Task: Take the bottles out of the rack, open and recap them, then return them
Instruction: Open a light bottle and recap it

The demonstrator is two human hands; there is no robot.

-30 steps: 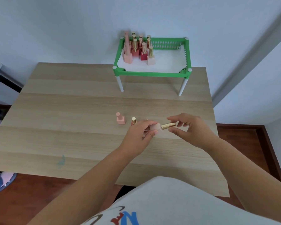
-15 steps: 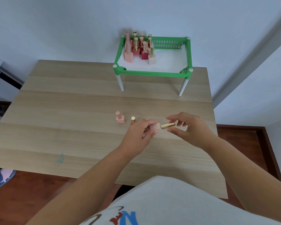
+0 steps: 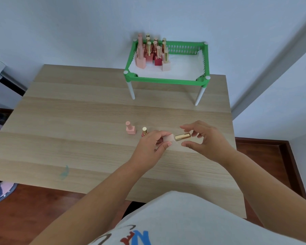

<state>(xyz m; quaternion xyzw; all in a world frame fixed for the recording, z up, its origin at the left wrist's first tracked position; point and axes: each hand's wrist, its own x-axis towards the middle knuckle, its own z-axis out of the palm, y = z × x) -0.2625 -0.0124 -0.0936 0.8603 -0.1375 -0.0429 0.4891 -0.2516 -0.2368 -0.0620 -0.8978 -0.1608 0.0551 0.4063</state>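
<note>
Just right of the frame's middle, the person's left hand [image 3: 153, 145] pinches the pale pink body of a small nail polish bottle [image 3: 168, 139], holding it tipped sideways above the wooden table [image 3: 78, 121]. The bottle's gold cap [image 3: 182, 136] points toward the right hand [image 3: 208, 140], whose thumb and fingers curve around the cap; whether they actually touch it I cannot tell. Just left of the hands, a pink bottle [image 3: 130, 128] stands upright on the table, and a gold-capped red bottle [image 3: 144, 132] stands beside it, partly hidden by the left hand. In the upper middle of the frame, the green rack [image 3: 166, 80] stands on white legs, with a cluster of bottles [image 3: 153, 52] crowded into its left end.
</note>
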